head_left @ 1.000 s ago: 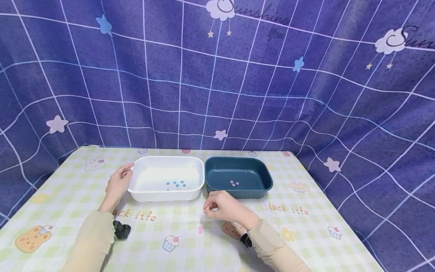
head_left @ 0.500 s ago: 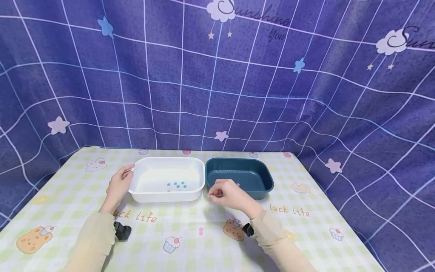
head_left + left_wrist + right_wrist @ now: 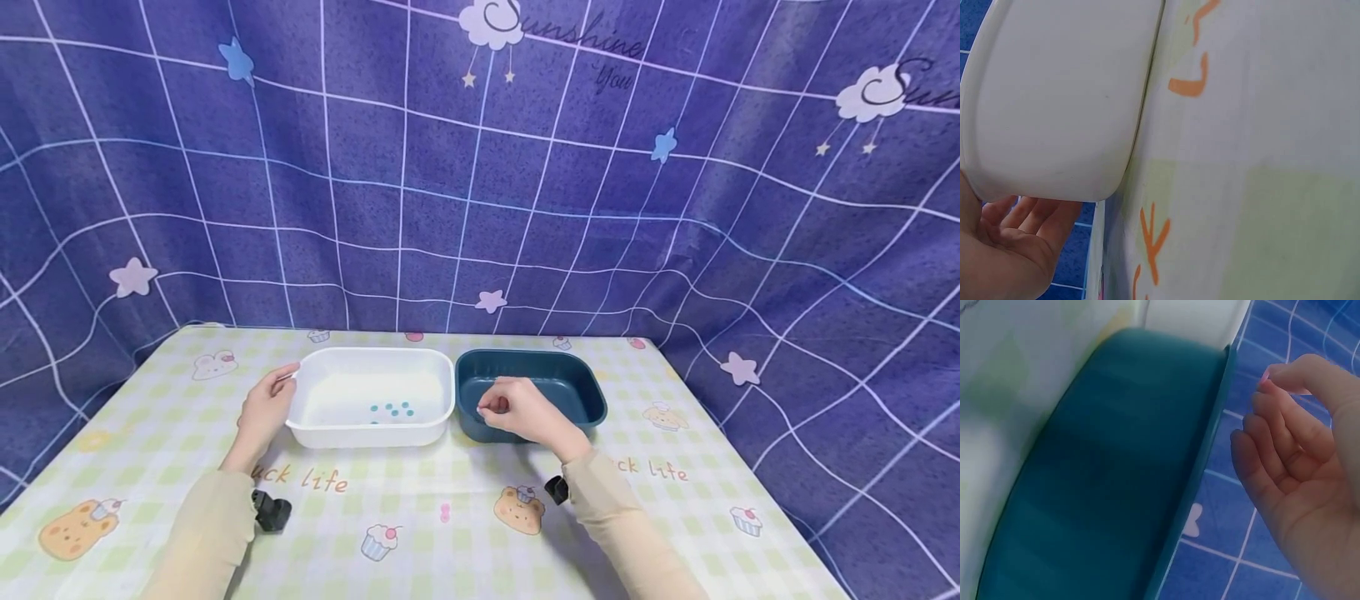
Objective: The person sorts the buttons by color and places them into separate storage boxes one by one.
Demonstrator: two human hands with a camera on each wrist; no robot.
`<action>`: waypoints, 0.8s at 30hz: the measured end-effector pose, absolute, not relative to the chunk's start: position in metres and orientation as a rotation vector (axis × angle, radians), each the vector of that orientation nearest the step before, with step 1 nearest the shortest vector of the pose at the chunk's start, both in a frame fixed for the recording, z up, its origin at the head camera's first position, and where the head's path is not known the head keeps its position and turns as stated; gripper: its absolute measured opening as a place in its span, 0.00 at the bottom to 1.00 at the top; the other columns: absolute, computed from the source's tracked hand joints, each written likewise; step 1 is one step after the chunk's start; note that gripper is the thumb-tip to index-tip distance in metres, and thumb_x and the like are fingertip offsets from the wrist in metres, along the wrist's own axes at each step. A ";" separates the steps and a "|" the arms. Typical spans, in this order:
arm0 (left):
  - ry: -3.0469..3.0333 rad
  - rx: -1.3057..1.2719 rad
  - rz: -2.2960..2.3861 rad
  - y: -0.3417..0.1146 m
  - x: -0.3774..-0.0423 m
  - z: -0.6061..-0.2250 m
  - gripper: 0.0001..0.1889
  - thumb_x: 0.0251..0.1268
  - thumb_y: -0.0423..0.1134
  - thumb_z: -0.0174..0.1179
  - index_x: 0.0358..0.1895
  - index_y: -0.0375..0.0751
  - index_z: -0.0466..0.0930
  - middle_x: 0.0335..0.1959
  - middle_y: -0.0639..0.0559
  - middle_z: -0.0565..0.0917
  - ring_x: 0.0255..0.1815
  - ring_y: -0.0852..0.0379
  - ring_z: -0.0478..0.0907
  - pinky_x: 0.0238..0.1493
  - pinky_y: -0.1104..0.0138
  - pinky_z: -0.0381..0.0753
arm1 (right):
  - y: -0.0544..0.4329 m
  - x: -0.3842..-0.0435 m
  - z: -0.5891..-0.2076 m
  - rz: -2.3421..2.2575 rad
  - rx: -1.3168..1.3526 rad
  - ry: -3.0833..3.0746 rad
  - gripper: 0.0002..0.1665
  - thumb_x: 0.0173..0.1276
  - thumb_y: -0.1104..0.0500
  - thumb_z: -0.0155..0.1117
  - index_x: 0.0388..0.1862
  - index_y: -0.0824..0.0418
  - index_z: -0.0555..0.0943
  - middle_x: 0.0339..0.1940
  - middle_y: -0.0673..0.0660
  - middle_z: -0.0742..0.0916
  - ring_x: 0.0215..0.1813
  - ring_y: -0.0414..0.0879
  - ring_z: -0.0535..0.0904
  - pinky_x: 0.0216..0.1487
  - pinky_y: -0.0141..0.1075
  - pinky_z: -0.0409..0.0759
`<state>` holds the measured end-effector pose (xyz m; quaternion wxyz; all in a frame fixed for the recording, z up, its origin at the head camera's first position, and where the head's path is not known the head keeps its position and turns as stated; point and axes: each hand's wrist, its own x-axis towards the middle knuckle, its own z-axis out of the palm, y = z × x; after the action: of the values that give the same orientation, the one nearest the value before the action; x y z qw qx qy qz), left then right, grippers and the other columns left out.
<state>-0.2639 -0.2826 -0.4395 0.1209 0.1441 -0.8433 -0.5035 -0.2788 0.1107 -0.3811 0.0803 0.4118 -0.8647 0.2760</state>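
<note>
My left hand (image 3: 264,408) touches the left end of a white plastic basin (image 3: 371,436), fingertips at its rim. In the left wrist view its fingers (image 3: 1047,222) lie against the end wall of the basin. My right hand (image 3: 528,408) is over the near left part of a dark teal basin (image 3: 577,392). Between thumb and index finger it pinches a small pink disc (image 3: 1265,376), seen edge-on above the rim in the right wrist view. Several small blue discs (image 3: 389,407) lie on the white basin's floor. The pink discs in the teal basin are hidden behind my right hand.
Two small pink discs (image 3: 445,512) lie close together on the checked tablecloth (image 3: 315,533) in front of the basins. The basins stand side by side, ends together. A blue grid-patterned curtain (image 3: 420,167) hangs behind the table.
My right hand has moved away from me and to the right, from the cloth in front of the basins to over the teal basin. The left hand has stayed at the white basin.
</note>
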 end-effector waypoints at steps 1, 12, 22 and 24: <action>-2.462 0.423 -1.471 -0.283 -0.264 -0.439 0.25 0.74 0.48 0.37 0.70 0.47 0.60 0.66 0.39 0.68 0.67 0.36 0.62 0.62 0.34 0.39 | 0.112 -0.281 -0.381 0.827 1.221 -2.592 0.04 0.60 0.63 0.65 0.31 0.62 0.85 0.23 0.47 0.81 0.26 0.34 0.72 0.40 0.31 0.80; -2.461 0.429 -1.479 -0.282 -0.265 -0.440 0.25 0.74 0.48 0.37 0.70 0.48 0.60 0.67 0.39 0.68 0.68 0.36 0.61 0.63 0.34 0.38 | 0.126 -0.295 -0.390 0.794 1.124 -2.616 0.03 0.59 0.64 0.66 0.30 0.62 0.86 0.23 0.49 0.81 0.25 0.34 0.72 0.29 0.25 0.75; -2.454 0.420 -1.473 -0.282 -0.265 -0.441 0.25 0.74 0.47 0.38 0.70 0.47 0.60 0.67 0.38 0.68 0.68 0.35 0.61 0.63 0.33 0.34 | 0.135 -0.308 -0.400 0.799 1.032 -2.682 0.03 0.59 0.63 0.66 0.30 0.61 0.85 0.25 0.50 0.83 0.27 0.36 0.75 0.30 0.26 0.76; -2.454 0.423 -1.468 -0.283 -0.265 -0.441 0.25 0.74 0.47 0.38 0.70 0.47 0.60 0.67 0.38 0.68 0.68 0.35 0.61 0.63 0.33 0.35 | 0.137 -0.311 -0.401 0.794 1.017 -2.692 0.03 0.58 0.63 0.66 0.31 0.62 0.86 0.25 0.50 0.83 0.27 0.36 0.76 0.30 0.26 0.76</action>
<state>-0.2649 -0.2827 -0.4412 0.1253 0.1451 -0.8422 -0.5039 -0.3107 0.1366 -0.4007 0.0782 0.3395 -0.8990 0.2652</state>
